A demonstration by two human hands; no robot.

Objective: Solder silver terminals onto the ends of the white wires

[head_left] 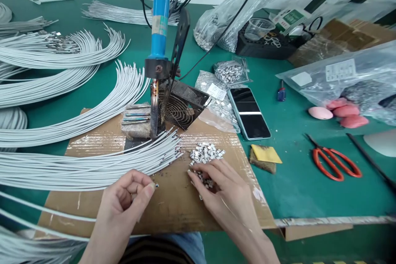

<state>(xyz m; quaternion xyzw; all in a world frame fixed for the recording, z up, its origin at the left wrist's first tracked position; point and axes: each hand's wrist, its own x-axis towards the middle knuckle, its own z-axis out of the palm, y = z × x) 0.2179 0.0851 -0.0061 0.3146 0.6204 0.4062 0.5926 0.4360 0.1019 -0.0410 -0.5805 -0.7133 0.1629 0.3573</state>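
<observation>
My left hand [131,198] is closed in a pinch in front of the white cable bundle [148,161]. A tiny shiny tip, apparently a white cable's end, pokes out past the thumb and forefinger. Loose white cables [62,214] run in from the left and pass behind that wrist. Over a pile of small silvery metal clips [206,152] curves my right hand [221,183]. Its thumb and forefinger come together at the pile's left side, with more clips visible in the gap behind them. Whatever is between those fingertips is too small to make out.
A blue-handled soldering iron [161,20] stands over the cardboard [173,206], beside a small fan [182,109]. To the right lie a phone [250,113], a yellow sponge [266,154] and red-handled scissors [335,163]. Plastic bags [349,74] and more cable bundles [62,130] surround the workspace.
</observation>
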